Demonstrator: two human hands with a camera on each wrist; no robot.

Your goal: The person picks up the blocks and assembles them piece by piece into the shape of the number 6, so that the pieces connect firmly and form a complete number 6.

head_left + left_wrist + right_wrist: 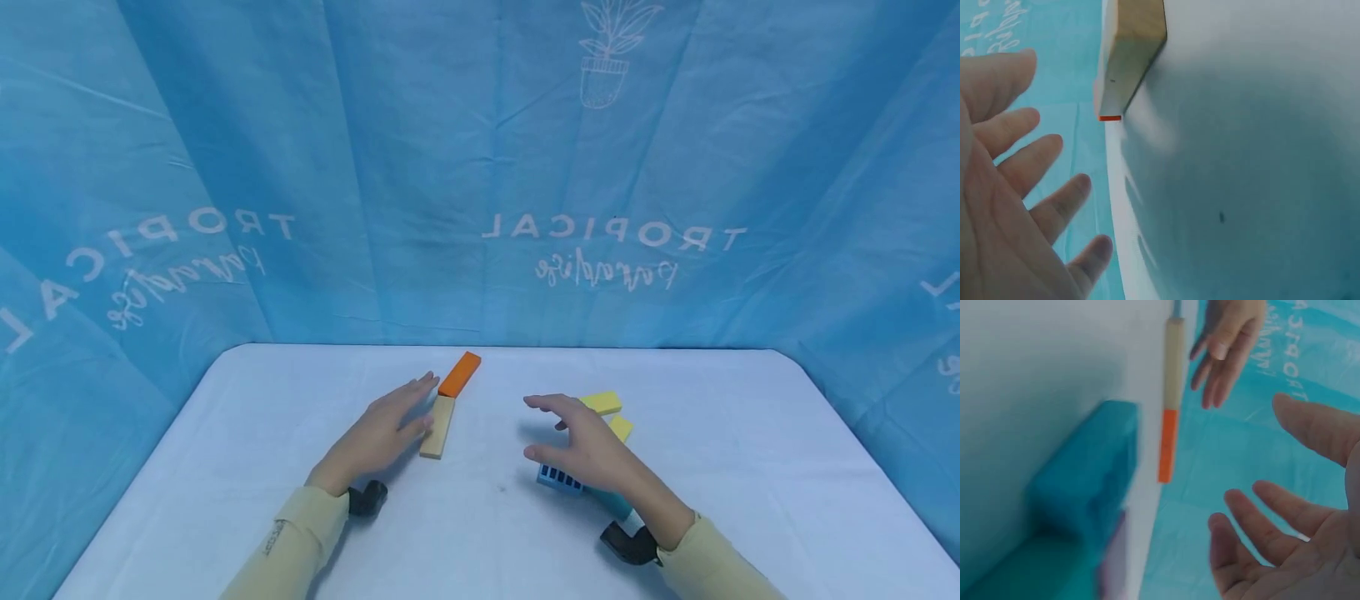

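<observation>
My left hand (375, 435) hovers with its fingers spread just left of a plain wooden block (437, 432). That block lies end to end with an orange block (460, 375) on the table. Nothing is in the left palm in the left wrist view. My right hand (592, 450), fingers apart and bent a little, hangs over a loose group of blocks. Below it are a blue block with dark slots (558, 480) and a teal block (611, 503), partly covered by the hand and wrist. Two yellow blocks (602, 403) show beyond it.
A white table (502, 550) carries the blocks, with a blue printed curtain (420, 167) along its back and sides. Black wrist cameras (630, 546) sit under both wrists. In the right wrist view, a purplish block (1114, 562) lies beside the blue one.
</observation>
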